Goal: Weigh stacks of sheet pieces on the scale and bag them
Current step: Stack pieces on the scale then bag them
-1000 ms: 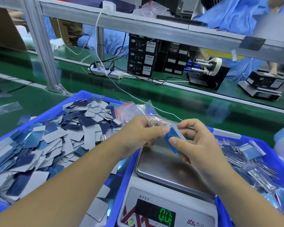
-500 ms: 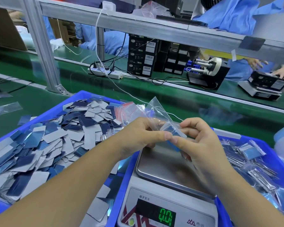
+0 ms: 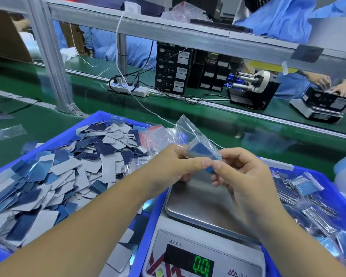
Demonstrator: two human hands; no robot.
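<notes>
Above the steel pan of the scale (image 3: 198, 204), whose display reads 0.0, my left hand (image 3: 178, 166) and my right hand (image 3: 246, 176) meet. Between them is a small clear zip bag (image 3: 190, 132) with a stack of blue sheet pieces (image 3: 203, 151) partly inside it. My left thumb and fingers pinch the bag and stack from the left. My right thumb and forefinger pinch the stack's lower right end. Loose blue and grey sheet pieces (image 3: 68, 166) fill the blue tray (image 3: 100, 116) on the left.
A second blue tray (image 3: 328, 192) on the right holds several filled bags. Empty red-striped zip bags (image 3: 154, 134) lie behind my left hand. Beyond are a green conveyor belt (image 3: 248, 136), a power strip (image 3: 128, 88), black boxes, a label dispenser (image 3: 254, 86) and another person's hands at a far scale.
The stack of blue pieces has slid further up into the clear bag, and the bag now stands higher between both hands. The scale still reads 0.0.
</notes>
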